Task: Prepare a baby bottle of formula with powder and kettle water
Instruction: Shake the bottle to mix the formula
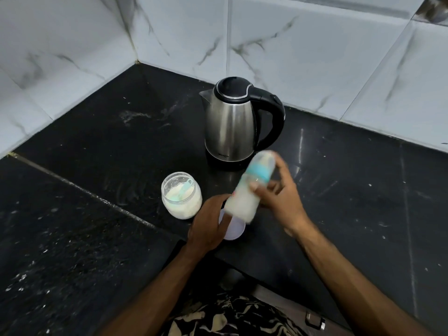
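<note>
My right hand [278, 195] grips a baby bottle [249, 187] full of milky white liquid, with a teal collar and clear cap. The bottle is tilted and blurred, its cap end pointing up and right. My left hand [209, 224] rests with its fingers on a white round lid [234, 231] lying flat on the black counter, right below the bottle's base. An open glass jar [181, 195] of white powder stands to the left, a teal scoop lying inside it. A steel electric kettle [238, 122] with a black lid and handle stands behind, lid closed.
The black stone counter [97, 166] fills a corner between white marble-tiled walls [303, 44]. White powder specks and smears mark the counter at left. The counter's front edge steps back near my body, where patterned clothing shows.
</note>
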